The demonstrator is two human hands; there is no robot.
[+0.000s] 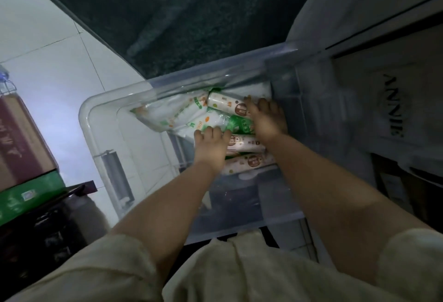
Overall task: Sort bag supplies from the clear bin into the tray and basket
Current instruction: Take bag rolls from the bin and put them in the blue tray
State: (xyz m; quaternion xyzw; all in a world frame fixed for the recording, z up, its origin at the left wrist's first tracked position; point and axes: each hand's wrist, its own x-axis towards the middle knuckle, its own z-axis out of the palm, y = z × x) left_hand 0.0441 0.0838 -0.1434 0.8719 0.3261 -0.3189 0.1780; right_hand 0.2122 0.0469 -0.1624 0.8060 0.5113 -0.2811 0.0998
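The clear bin (103,119) stands on the floor in front of me, and both my hands reach down into it. Inside lie several rolls and flat packs of bags. My left hand (212,144) has its fingers curled over the edge of a green and white roll (223,122). My right hand (267,119) lies over the right end of that roll and touches a cream roll (226,105) behind it; its fingertips are hidden. Two more cream rolls (247,144) lie under my hands. A flat white pack (167,112) fills the far left of the bin.
A dark green rug (182,14) lies beyond the bin on white floor tiles (48,38). Stacked cardboard boxes (21,148) stand at the left. A white cabinet with a printed white bag (393,105) is at the right. No tray or basket can be seen.
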